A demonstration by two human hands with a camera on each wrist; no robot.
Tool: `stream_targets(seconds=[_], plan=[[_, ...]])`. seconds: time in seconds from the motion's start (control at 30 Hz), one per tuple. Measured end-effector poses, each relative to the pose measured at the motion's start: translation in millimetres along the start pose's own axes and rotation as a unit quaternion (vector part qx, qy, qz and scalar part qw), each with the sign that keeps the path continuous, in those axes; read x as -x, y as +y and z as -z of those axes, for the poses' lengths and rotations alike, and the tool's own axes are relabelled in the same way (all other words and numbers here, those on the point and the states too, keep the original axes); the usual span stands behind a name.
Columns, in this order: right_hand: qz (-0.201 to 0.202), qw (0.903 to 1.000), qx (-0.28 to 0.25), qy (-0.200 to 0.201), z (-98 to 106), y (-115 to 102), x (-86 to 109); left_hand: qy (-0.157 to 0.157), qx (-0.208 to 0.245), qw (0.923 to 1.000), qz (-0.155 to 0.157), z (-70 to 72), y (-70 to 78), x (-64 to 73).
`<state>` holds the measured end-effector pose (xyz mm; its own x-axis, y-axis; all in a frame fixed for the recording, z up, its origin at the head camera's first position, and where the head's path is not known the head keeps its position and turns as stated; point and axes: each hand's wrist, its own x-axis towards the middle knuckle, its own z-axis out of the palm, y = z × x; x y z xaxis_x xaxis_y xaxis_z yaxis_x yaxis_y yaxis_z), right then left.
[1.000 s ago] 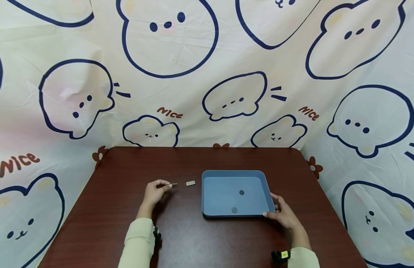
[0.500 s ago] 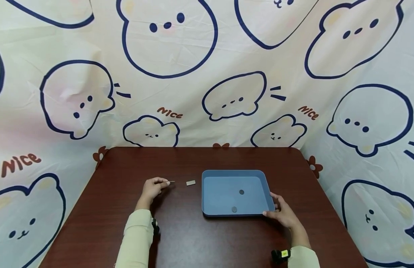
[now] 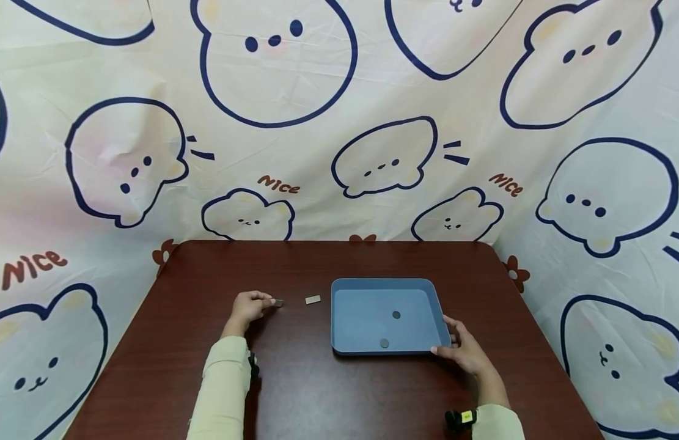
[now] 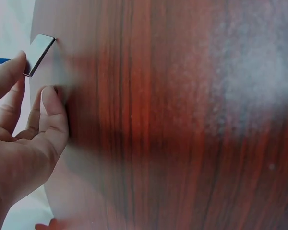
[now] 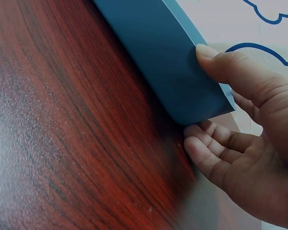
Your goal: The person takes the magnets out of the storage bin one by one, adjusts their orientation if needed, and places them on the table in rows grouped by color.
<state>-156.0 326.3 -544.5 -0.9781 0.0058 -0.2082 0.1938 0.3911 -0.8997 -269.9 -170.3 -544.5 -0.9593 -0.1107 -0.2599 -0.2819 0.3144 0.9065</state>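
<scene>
My left hand [image 3: 248, 310] pinches a small flat rectangular metal piece [image 3: 279, 303] by one end, just above the left part of the table. In the left wrist view the shiny metal piece [image 4: 41, 49] sticks out beyond the fingertips, tilted. To its right lies a similar pale rectangular piece [image 3: 313, 299]. A shallow blue tray [image 3: 356, 318] stands right of that, bearing two small dark round discs, one farther back [image 3: 396, 315] and one nearer [image 3: 384, 343]. My right hand [image 3: 470, 353] grips the tray's near right corner; in the right wrist view, the thumb lies on the rim.
The brown wooden table [image 3: 328, 397] reaches back to a patterned cloth [image 3: 311, 146] with cartoon bears, which also hangs along both sides. Black devices are strapped at both wrists, the right one [image 3: 460, 420] bearing a yellow label.
My left hand has drawn slightly left, and the metal piece in it has turned so that more of its flat face shows. My right hand and the tray stay in place.
</scene>
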Motion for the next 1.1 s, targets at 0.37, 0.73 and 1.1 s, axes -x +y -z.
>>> stream_targets(seconds=[0.37, 0.73, 1.1], plan=[[0.000, 1.0000, 0.001, 0.002, 0.6, 1.7, -0.4, 0.025, -0.083, 0.9960, -0.019, 8.0, 0.7, -4.6], [0.002, 1.0000, -0.002, 0.004, -0.2, -0.7, 1.4, 0.047, -0.121, 0.9908, -0.039, 8.7, -1.8, -5.8], [0.009, 0.9999, -0.012, -0.005, 0.1, -0.1, 1.3, 0.050, -0.122, 0.9892, -0.065, 9.5, -7.4, -10.0]])
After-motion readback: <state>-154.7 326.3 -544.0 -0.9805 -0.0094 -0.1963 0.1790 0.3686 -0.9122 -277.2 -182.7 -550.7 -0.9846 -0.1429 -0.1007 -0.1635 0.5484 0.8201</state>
